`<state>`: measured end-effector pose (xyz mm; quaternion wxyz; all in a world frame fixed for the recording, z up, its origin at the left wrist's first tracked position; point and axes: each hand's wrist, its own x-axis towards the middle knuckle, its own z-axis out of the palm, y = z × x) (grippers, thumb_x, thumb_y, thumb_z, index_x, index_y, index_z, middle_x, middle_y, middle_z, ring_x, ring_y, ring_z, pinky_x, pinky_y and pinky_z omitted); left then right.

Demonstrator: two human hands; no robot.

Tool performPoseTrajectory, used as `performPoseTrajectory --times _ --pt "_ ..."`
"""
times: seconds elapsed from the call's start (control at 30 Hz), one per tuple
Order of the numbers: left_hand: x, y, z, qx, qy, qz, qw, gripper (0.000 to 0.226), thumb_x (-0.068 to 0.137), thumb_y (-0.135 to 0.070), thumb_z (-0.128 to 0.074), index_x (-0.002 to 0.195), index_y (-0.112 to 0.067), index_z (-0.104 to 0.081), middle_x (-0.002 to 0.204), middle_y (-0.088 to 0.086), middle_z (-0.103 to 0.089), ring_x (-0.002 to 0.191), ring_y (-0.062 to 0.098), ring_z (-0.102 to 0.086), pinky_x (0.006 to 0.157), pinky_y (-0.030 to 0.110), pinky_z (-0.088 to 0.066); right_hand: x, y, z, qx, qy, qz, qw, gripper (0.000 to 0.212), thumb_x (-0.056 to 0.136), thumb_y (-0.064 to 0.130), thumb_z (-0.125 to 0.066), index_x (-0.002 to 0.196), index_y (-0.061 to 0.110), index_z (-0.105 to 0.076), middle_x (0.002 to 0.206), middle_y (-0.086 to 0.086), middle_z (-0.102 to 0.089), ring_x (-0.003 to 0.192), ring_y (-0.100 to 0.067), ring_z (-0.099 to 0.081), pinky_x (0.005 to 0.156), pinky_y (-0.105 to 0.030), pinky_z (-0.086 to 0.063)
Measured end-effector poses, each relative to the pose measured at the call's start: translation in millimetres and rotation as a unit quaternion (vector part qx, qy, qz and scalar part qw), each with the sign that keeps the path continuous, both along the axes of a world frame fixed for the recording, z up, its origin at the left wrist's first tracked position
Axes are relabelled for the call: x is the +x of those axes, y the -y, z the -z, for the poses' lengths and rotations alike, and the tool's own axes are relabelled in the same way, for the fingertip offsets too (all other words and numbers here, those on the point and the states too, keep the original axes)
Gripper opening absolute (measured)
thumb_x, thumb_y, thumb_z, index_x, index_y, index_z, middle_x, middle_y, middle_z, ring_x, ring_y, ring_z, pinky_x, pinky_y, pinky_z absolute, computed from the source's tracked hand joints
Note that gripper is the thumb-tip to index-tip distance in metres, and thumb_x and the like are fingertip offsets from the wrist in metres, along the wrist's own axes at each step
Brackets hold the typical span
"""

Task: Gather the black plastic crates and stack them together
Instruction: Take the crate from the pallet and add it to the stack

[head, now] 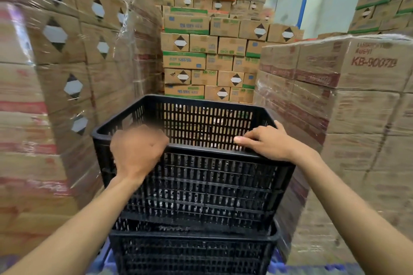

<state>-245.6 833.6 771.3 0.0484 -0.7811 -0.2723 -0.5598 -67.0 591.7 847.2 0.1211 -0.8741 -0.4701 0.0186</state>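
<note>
A black slotted plastic crate (pixel 207 187) sits nested in the top of a second black crate (pixel 192 254) straight in front of me. My left hand (pixel 136 152) is blurred and curled over the near rim of the upper crate at its left end; whether it grips the rim I cannot tell. At the right end of that same rim lies my right hand (pixel 266 143), fingers hooked over the edge and gripping it. The upper crate looks empty through its slots.
Shrink-wrapped stacks of cardboard boxes stand close on the left (pixel 67 96) and right (pixel 357 118), forming a narrow aisle. A taller box stack (pixel 207 51) closes the far end. A blue pallet (pixel 102 261) shows under the lower crate.
</note>
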Motion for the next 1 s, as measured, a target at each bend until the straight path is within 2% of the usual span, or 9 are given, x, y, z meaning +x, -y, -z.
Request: performPoseTrajectory --times 0.07,0.13,0.2,0.3,0.43,0.63,0.77,0.9,1.0 --pt "-3 2 1 0.015 -0.001 -0.006 1.000 0.045 0.085 -0.037 -0.050 0.045 -0.017 -0.053 0.049 -0.001 -0.052 0.041 0.023 -0.042 0.057 0.028 -0.025 -9 2 3 0.054 -0.054 -0.054 0.996 0.075 0.079 0.081 -0.024 0.104 0.030 -0.074 0.098 0.007 -0.075 0.094 -0.008 -0.068 0.103 -0.042 -0.046" --pt "-5 4 -1 0.015 0.006 -0.007 1.000 0.046 0.085 -0.039 -0.053 0.044 -0.017 -0.055 0.049 -0.001 -0.053 0.040 0.021 -0.039 0.055 0.027 -0.024 -16 2 9 0.038 -0.032 -0.135 0.990 0.058 0.083 0.076 -0.041 0.104 0.031 -0.071 0.094 0.010 -0.073 0.085 -0.005 -0.068 0.084 -0.033 -0.054" --pt "-7 6 -3 0.008 0.022 -0.003 1.000 0.045 0.084 -0.038 -0.056 0.045 -0.017 -0.060 0.049 -0.001 -0.055 0.042 0.016 -0.033 0.055 0.026 -0.023 -19 0 15 0.035 0.047 -0.176 0.983 0.040 0.087 0.065 -0.051 0.102 0.032 -0.068 0.088 0.012 -0.071 0.078 -0.004 -0.065 0.073 -0.032 -0.054" --pt "-9 7 -1 -0.004 0.035 0.001 0.999 0.044 0.086 -0.037 -0.058 0.048 -0.014 -0.066 0.052 -0.001 -0.060 0.042 0.020 -0.038 0.056 0.027 -0.026 -15 -4 18 0.063 0.136 -0.175 0.973 0.041 0.088 0.065 -0.046 0.106 0.033 -0.065 0.089 0.010 -0.072 0.080 -0.009 -0.065 0.069 -0.033 -0.054" --pt "-12 11 1 -0.015 0.051 0.008 0.999 0.044 0.087 -0.037 -0.058 0.052 -0.013 -0.070 0.055 0.000 -0.064 0.043 0.025 -0.047 0.058 0.030 -0.036 -13 -5 19 0.071 0.122 -0.189 0.972 0.037 0.088 0.064 -0.049 0.105 0.035 -0.066 0.078 0.018 -0.066 0.070 0.005 -0.057 0.057 -0.024 -0.039" --pt "-14 16 -6 -0.021 0.076 0.024 0.997 0.042 0.088 -0.034 -0.059 0.056 -0.013 -0.074 0.057 -0.001 -0.066 0.045 0.025 -0.050 0.054 0.035 -0.042 -10 -4 5 0.065 0.045 -0.196 0.977 0.041 0.083 0.063 -0.056 0.109 0.036 -0.071 0.097 0.015 -0.073 0.088 -0.004 -0.066 0.078 -0.038 -0.055" --pt "-10 19 2 0.014 0.073 0.021 0.997 0.044 0.091 -0.027 -0.055 0.051 -0.011 -0.066 0.050 0.000 -0.058 0.043 0.023 -0.041 0.057 0.034 -0.033 -9 0 12 0.086 0.057 -0.179 0.978 0.043 0.081 0.067 -0.053 0.107 0.038 -0.072 0.091 0.018 -0.073 0.079 -0.004 -0.067 0.074 -0.038 -0.056" --pt "-13 12 9 0.046 0.067 0.024 0.996 0.045 0.091 -0.020 -0.051 0.049 -0.010 -0.060 0.047 0.003 -0.051 0.041 0.025 -0.038 0.055 0.033 -0.028 -15 -4 15 0.075 0.068 -0.181 0.978 0.021 0.084 0.067 -0.052 0.086 0.048 -0.061 0.076 0.011 -0.069 0.069 -0.003 -0.060 0.066 -0.032 -0.050" --pt "-13 11 7 0.028 0.055 0.018 0.998 0.045 0.090 -0.023 -0.051 0.048 -0.011 -0.060 0.046 0.002 -0.049 0.041 0.026 -0.037 0.055 0.031 -0.025 -14 -5 12 0.068 0.054 -0.176 0.981 0.025 0.084 0.064 -0.055 0.082 0.042 -0.065 0.072 0.006 -0.068 0.067 -0.006 -0.060 0.068 -0.034 -0.051"
